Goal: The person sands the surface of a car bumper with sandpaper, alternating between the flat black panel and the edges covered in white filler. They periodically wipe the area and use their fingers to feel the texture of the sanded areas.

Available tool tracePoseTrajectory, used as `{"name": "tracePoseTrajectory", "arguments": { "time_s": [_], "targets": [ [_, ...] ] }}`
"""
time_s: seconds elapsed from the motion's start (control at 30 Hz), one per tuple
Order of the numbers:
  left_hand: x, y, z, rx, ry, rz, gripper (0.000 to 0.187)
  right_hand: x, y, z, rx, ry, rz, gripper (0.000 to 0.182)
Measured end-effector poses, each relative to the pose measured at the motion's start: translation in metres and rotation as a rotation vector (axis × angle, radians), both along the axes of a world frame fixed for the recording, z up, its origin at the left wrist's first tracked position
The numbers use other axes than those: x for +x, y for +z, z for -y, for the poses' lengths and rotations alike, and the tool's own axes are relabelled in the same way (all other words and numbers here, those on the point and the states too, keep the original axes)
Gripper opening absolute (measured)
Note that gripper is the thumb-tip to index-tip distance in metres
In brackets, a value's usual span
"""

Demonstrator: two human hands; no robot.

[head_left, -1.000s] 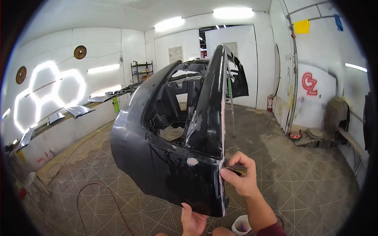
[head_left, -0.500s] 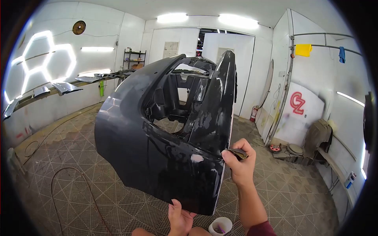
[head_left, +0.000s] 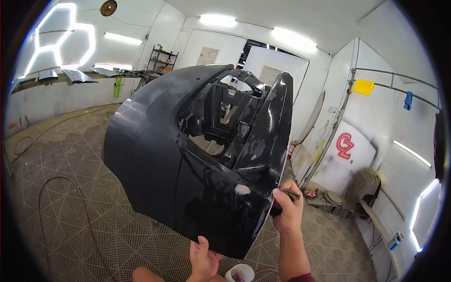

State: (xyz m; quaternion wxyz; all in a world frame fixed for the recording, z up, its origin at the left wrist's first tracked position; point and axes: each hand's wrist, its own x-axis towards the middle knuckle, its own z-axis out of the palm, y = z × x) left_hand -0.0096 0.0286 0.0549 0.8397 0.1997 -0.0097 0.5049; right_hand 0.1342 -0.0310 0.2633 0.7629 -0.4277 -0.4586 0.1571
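Note:
A large black car bumper (head_left: 155, 141), with a wide opening through it, fills the middle of the view. Its surface shows dull, sanded-looking areas and one pale patch (head_left: 242, 189) near the right edge. My left hand (head_left: 205, 261) grips the bottom edge, thumb on the near face and fingers partly hidden behind. At the right edge, my right hand (head_left: 287, 207) pinches a folded piece of sandpaper (head_left: 290, 193) between thumb and fingers, against or very close to the bumper. Below the bumper stands a white bucket (head_left: 240, 272) with something purple inside.
A hose (head_left: 58, 181) loops over the patterned floor on the left. Metallic parts (head_left: 77, 76) lie along a rail by the left wall. On the right are a bench (head_left: 383, 235), a rack rail with a yellow cloth (head_left: 363, 87), and a fire extinguisher (head_left: 291, 149) behind the bumper.
The whole view has tilted, so the bumper and room lean to the right. My right hand sits slightly lower in view, still at the bumper's edge with the sandpaper; my left keeps its grip.

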Motion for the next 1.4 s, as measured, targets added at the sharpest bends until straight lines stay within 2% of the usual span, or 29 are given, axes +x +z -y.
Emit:
{"name": "tracePoseTrajectory", "arguments": {
  "time_s": [0.07,0.13,0.2,0.27,0.33,0.4,0.43,0.47,0.53,0.57,0.63,0.67,0.73,0.83,0.97,1.03,1.17,1.23,1.27,1.33,1.37,1.4],
  "targets": [
    [0.001,-0.002,0.004,-0.005,-0.035,0.007,0.05,0.004,-0.003,0.004,0.005,0.023,-0.007,0.024],
    [-0.005,0.027,0.012,-0.122,0.052,-0.061,0.048,0.009,-0.004,0.008,-0.062,0.18,0.118,0.024],
    [-0.006,0.04,0.012,-0.152,0.07,-0.065,0.048,0.006,-0.002,0.004,-0.081,0.158,0.073,0.025],
    [-0.004,0.034,0.014,-0.186,0.074,-0.081,0.048,0.005,0.005,0.0,-0.043,0.1,-0.064,0.025],
    [-0.005,0.015,0.008,-0.08,0.014,-0.059,0.046,0.02,0.006,0.0,-0.055,0.107,-0.045,0.026],
    [-0.007,0.025,0.01,-0.09,0.031,-0.071,0.045,0.025,0.012,-0.002,0.027,-0.243,0.513,0.028],
    [-0.01,0.03,0.011,-0.1,0.05,-0.09,0.044,0.022,0.017,0.0,0.061,-0.399,0.684,0.029],
    [-0.011,0.033,0.012,-0.1,0.049,-0.087,0.044,0.022,0.023,0.0,0.061,-0.4,0.686,0.029],
    [-0.012,0.037,0.015,-0.062,0.023,-0.055,0.043,0.023,0.031,0.003,0.186,-0.55,0.945,0.029],
    [-0.012,0.037,0.016,-0.062,0.019,-0.051,0.043,0.026,0.031,0.006,0.185,-0.553,0.949,0.029],
    [-0.009,0.037,0.018,-0.063,0.015,-0.02,0.043,0.036,0.033,0.01,0.177,-0.295,0.744,0.029],
    [-0.009,0.04,0.019,-0.062,0.016,-0.013,0.043,0.039,0.036,0.012,0.18,-0.294,0.75,0.029],
    [-0.009,0.048,0.021,-0.132,0.062,-0.095,0.044,0.044,0.042,0.015,0.017,-0.261,0.988,0.03],
    [-0.01,0.033,0.016,-0.045,0.012,-0.042,0.045,0.033,0.056,0.016,-0.032,-0.294,1.079,0.029],
    [-0.009,0.04,0.021,-0.106,0.033,-0.089,0.046,0.027,0.067,0.018,-0.073,-0.328,1.098,0.029],
    [-0.007,0.026,0.016,-0.052,0.004,-0.037,0.046,0.041,0.067,0.018,-0.186,-0.081,0.948,0.03],
    [-0.007,0.032,0.019,-0.074,0.02,-0.072,0.047,0.033,0.072,0.014,-0.082,-0.168,1.057,0.03],
    [-0.005,0.019,0.012,-0.022,0.002,-0.066,0.049,0.041,0.076,0.016,-0.209,0.027,1.024,0.03],
    [-0.006,0.013,0.014,-0.019,0.003,-0.074,0.049,0.048,0.071,0.02,-0.205,0.026,1.016,0.03],
    [-0.003,0.01,0.009,-0.008,0.025,-0.082,0.051,0.067,0.059,0.018,-0.187,-0.126,1.048,0.029],
    [-0.001,0.013,0.007,-0.007,0.036,-0.069,0.051,0.076,0.047,0.018,-0.142,-0.047,0.77,0.027],
    [-0.002,0.016,0.008,-0.036,0.019,-0.031,0.05,0.078,0.041,0.018,-0.14,-0.043,0.773,0.027]
  ]
}}
